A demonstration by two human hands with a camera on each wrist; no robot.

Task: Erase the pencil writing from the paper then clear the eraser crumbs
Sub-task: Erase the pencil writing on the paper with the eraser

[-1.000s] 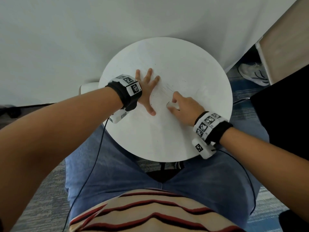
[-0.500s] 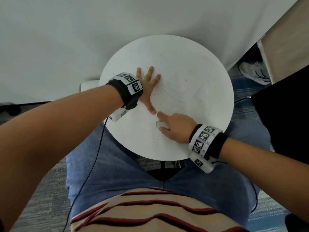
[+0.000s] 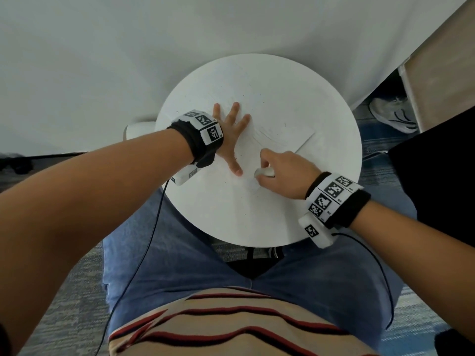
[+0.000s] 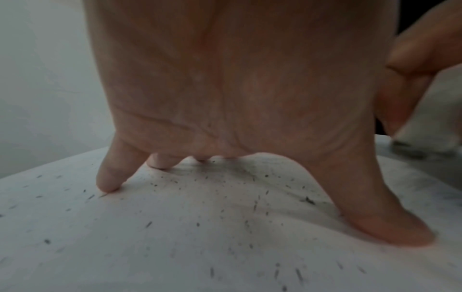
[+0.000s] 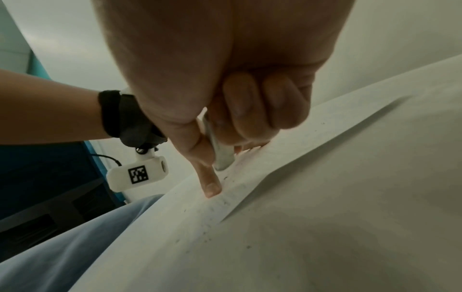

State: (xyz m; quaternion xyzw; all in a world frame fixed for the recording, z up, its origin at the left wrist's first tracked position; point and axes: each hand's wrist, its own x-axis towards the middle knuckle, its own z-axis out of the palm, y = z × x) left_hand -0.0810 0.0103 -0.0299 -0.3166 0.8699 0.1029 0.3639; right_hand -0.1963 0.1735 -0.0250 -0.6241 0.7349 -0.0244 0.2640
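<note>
A white sheet of paper [image 3: 279, 123] lies on the round white table [image 3: 257, 235], with faint pencil strokes on it. My left hand [image 3: 231, 136] lies flat on its left part, fingers spread and pressing down; in the left wrist view the left hand [image 4: 237, 94] stands over dark eraser crumbs [image 4: 308, 200] scattered on the sheet. My right hand [image 3: 280, 169] grips a white eraser [image 3: 264, 172] near the paper's near edge. In the right wrist view the eraser [image 5: 222, 156] sits between thumb and curled fingers, its tip close to the paper [image 5: 287, 158].
The table stands over my lap against a white wall. A shoe [image 3: 393, 114] lies on the floor at the right beside a beige panel [image 3: 442, 60]. A dark object [image 3: 437, 181] stands right of the table. Cables hang from both wrist cameras.
The right hand with the eraser slid toward me across the paper, then back away, a rubbing stroke. The left hand has stayed flat on the sheet.
</note>
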